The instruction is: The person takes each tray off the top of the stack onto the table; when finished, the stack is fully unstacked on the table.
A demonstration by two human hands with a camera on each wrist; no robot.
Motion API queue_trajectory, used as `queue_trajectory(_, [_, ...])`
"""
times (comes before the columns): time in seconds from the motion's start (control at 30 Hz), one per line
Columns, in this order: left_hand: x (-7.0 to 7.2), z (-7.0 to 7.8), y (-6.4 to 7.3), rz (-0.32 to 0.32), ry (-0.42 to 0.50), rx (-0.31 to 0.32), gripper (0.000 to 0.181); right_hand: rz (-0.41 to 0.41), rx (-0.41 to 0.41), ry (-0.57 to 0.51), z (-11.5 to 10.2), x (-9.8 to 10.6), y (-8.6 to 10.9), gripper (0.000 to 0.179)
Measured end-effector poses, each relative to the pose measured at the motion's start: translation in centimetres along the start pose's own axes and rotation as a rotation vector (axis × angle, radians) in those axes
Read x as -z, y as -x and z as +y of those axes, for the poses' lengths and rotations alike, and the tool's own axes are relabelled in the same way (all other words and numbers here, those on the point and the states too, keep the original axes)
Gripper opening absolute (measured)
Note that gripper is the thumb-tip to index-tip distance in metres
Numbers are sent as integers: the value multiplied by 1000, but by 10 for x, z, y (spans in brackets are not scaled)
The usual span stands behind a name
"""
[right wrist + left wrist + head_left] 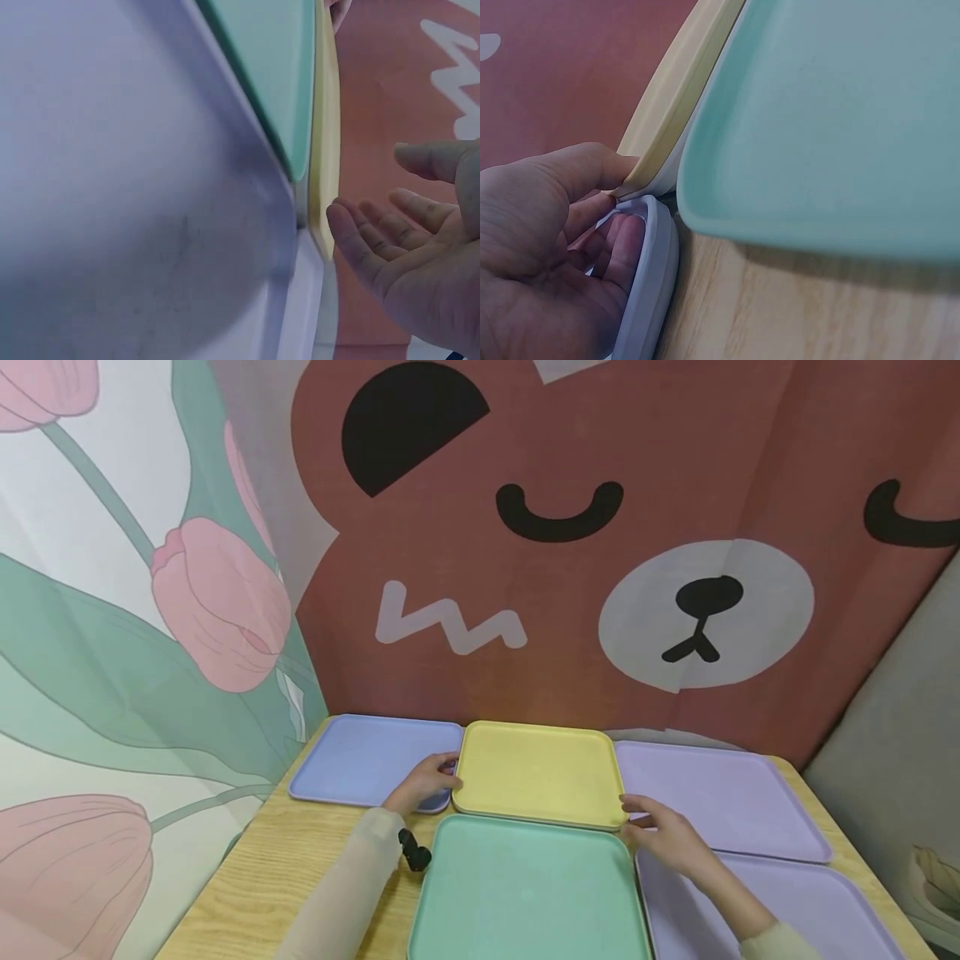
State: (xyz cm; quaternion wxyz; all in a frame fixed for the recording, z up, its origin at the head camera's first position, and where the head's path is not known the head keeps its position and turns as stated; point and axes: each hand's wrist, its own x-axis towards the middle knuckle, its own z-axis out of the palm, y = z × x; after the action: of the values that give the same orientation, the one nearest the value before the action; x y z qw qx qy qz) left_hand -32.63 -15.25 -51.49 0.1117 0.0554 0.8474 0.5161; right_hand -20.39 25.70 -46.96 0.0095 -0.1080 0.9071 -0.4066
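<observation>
A yellow tray [538, 772] lies at the back middle of the table, a pale edge showing below its rim. My left hand [427, 782] is at its left side, over the right end of a blue tray [360, 760]. In the left wrist view, the thumb [607, 166] touches the yellow rim, while the other fingers bend loosely by the blue tray's wall. Fingertips of my right hand [663, 835] are right at the yellow tray's front right corner. The right wrist view shows those fingers [356, 244] spread, with nothing between them and the thumb.
A green tray [528, 893] lies in front of the yellow one. Two lilac trays are at the right, a back one [712, 793] and a front one [780, 902]. Behind the wooden table [247, 877] hangs a bear-print cloth [562, 677]; a tulip-print cloth [217, 735] hangs at the left.
</observation>
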Motion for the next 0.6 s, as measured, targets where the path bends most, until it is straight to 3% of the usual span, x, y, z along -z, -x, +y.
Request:
queue_trajectory(0.3, [0,-1,0,3,10,2,67,81,15,61,26,-2,-31,51])
queue_trajectory(0.6, [0,-5,-4,10,-7,0,67,110,60,156,36,-2,-56,53])
